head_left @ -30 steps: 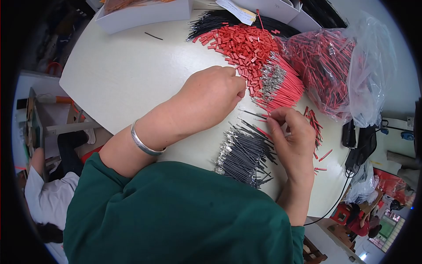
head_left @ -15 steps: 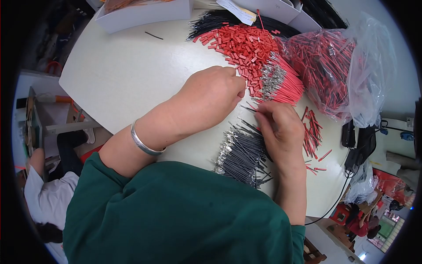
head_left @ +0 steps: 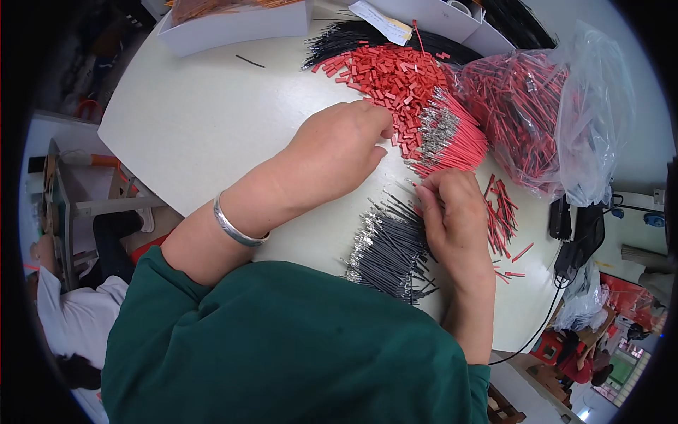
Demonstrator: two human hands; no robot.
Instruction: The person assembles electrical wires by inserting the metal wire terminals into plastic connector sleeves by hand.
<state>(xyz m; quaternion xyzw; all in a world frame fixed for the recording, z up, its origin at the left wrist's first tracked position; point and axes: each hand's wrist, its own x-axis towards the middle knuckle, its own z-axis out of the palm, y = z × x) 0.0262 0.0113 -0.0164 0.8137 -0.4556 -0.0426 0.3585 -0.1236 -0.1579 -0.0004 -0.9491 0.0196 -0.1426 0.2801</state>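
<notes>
My left hand (head_left: 346, 145) is beside the edge of a pile of small red plastic connector housings (head_left: 395, 74). Its thumb and forefinger are apart with nothing visible between them; the other fingers are hidden. My right hand (head_left: 458, 215) is closed in a pinch between the red and black wires, and a thin wire tip (head_left: 414, 184) pokes out past its fingertips. Red wires (head_left: 462, 145) with silver crimped ends lie just beyond that hand. To its left lies a bundle of short black wires (head_left: 388, 251), also with metal ends.
Red wires fitted with housings (head_left: 501, 215) lie right of my right hand. A clear plastic bag (head_left: 522, 120) of red wires stands at the back right. Long black wires (head_left: 339, 39) and a white box (head_left: 236, 32) are at the back. One black wire (head_left: 250, 61) lies alone.
My left thumb and forefinger have parted at the edge of the housings. My right hand has shifted slightly, and less wire shows beyond its fingertips.
</notes>
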